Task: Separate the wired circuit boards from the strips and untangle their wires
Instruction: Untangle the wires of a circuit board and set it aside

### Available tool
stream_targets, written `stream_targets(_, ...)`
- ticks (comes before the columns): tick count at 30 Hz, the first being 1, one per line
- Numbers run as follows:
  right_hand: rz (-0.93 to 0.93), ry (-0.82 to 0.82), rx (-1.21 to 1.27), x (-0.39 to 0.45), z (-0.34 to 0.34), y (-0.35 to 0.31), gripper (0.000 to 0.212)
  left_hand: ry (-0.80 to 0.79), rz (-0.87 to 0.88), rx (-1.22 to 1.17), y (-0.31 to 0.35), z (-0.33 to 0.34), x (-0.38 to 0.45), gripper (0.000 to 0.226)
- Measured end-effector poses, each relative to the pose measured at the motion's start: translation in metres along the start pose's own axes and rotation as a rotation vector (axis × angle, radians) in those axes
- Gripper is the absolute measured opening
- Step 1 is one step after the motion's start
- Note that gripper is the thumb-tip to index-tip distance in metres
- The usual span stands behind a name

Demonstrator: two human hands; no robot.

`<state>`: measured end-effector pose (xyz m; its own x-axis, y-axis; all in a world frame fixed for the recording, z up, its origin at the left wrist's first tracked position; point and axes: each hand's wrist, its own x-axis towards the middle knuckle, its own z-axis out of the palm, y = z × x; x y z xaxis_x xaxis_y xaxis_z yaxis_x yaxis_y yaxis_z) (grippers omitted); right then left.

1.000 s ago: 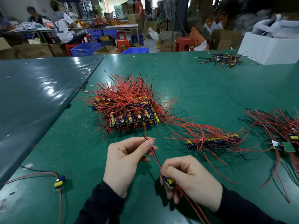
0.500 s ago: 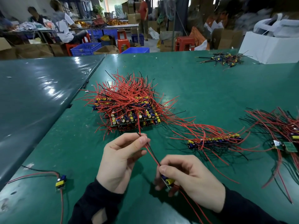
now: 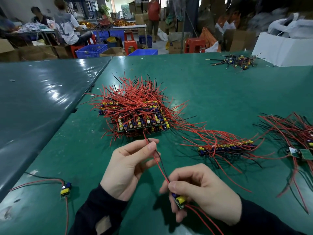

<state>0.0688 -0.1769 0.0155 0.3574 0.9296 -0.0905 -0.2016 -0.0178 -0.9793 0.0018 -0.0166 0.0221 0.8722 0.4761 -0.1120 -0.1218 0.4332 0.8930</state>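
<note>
Green table point(image 3: 211, 99): big stack point(image 3: 135, 114) of boards under a red wire mass sits mid-table, just beyond the hands. One strip point(image 3: 227, 147) lies to its right, a loose heap point(image 3: 294, 131) at the right edge, one finished board point(image 3: 65, 190) near left.

Board point(image 3: 179, 200) in hand is pinched by right hand point(image 3: 201, 192), fingers curled round it, low centre. Its red/black wire pair point(image 3: 159, 164) runs up to left hand point(image 3: 128, 167), where it is pinched between thumb and forefinger; other fingers loosely curled.

Step judged: wires being drawn straight. Board should be held fixed, the pinch slid outward along the pair with light, even tension, pulling in line with the solder joints, not sideways. The free tips are close to the stack's wires; they should be kept clear to avoid re-snagging.

Versus the earlier frames: left hand is seen raised and further out along the pair, nearer the tips, so more wire is exposed between the hands. Right hand is a little lower. Piles unchanged.
</note>
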Motion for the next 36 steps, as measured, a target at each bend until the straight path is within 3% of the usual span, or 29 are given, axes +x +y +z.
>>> stream_targets(5,-0.053,0.202,-0.181,0.0007,-0.0022,0.0043,0.016,0.085,-0.035,0.073,0.0029,-0.0029,0.0011,0.014)
stream_targets(11,-0.076,0.187,-0.372,-0.0015,0.0009,0.0029,0.02,0.173,-0.006,0.098,0.0022,-0.0035,0.0014,0.013)
stream_targets(15,-0.173,0.183,-0.601,-0.002,0.0014,0.0006,0.019,0.161,-0.187,0.04,0.0039,-0.0056,0.0034,0.013)
stream_targets(18,-0.158,0.175,-0.605,-0.003,-0.0007,-0.0001,0.019,0.105,-0.338,-0.044,0.0046,-0.0069,0.0055,0.017)
stream_targets(26,-0.158,0.109,-0.642,-0.0001,-0.0015,0.0007,0.019,0.183,-0.415,-0.186,0.0032,-0.0081,0.0068,0.016)
stream_targets(36,-0.142,0.094,-0.58,0.0037,-0.0058,0.0061,0.023,0.15,-0.456,-0.336,0.0076,-0.009,0.0051,0.023)
